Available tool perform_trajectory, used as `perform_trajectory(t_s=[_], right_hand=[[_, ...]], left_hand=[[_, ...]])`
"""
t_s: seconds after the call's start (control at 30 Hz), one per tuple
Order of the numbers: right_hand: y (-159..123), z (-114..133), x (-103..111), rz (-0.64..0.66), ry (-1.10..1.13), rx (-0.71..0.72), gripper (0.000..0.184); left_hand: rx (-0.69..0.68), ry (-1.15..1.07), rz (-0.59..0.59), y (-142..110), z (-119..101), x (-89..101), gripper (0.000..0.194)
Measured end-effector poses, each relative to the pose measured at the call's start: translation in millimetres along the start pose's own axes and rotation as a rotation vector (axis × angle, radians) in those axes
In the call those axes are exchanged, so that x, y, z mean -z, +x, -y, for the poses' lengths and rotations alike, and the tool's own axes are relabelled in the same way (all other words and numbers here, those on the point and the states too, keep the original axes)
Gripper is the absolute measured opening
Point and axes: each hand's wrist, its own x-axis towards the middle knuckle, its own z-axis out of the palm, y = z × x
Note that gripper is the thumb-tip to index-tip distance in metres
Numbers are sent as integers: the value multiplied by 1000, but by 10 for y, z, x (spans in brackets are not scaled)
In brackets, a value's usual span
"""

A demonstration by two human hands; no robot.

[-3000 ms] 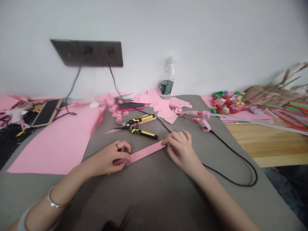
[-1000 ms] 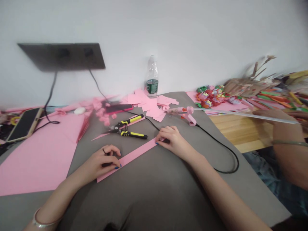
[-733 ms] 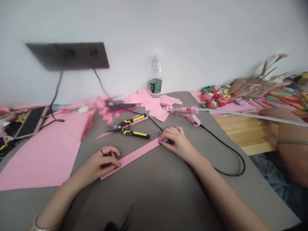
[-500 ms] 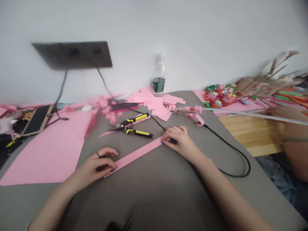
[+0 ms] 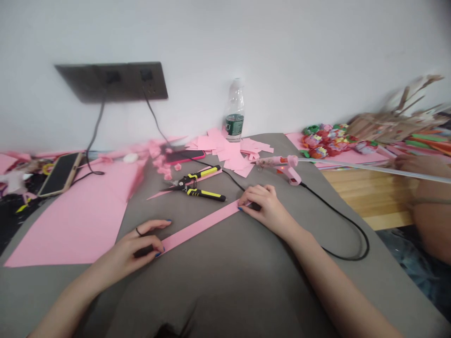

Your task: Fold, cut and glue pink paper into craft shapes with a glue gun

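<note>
A long pink paper strip [image 5: 200,227] lies slanted across the grey table between my two hands. My left hand [image 5: 141,244] pinches its near left end between thumb and a finger, while the index finger stretches out above. At the far right end, my right hand [image 5: 262,206] has its fingers closed on the strip. Just beyond the strip rest black-and-yellow pruning shears [image 5: 197,184] with handles apart. A pink glue gun [image 5: 282,165], its small light glowing, stands beyond my right hand with a long clear stick in its back.
Large pink paper sheets [image 5: 81,216] and a phone [image 5: 61,174] lie at left. Cut pink pieces [image 5: 229,152] surround a bottle [image 5: 235,112]. The glue gun's black cord [image 5: 347,220] loops at right. Colourful paper flowers [image 5: 327,141] sit further back; another person's arm [image 5: 431,202] shows at far right.
My left hand has slid slightly toward the strip's left end, its index finger now straighter. My right hand keeps its hold. The view has shifted a little.
</note>
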Motion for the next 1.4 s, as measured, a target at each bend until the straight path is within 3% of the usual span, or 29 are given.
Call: perform_trajectory(t_s=[0.57, 1.0, 1.4], right_hand=[[-2, -4, 3, 15, -10, 18, 11], [-6, 46, 27, -16, 19, 34, 13], [-12, 52, 16, -16, -2, 27, 11]], left_hand=[[-103, 138, -196, -119, 20, -151, 25], [-77, 113, -67, -17, -33, -30, 32], [-96, 121, -85, 11, -56, -44, 37]])
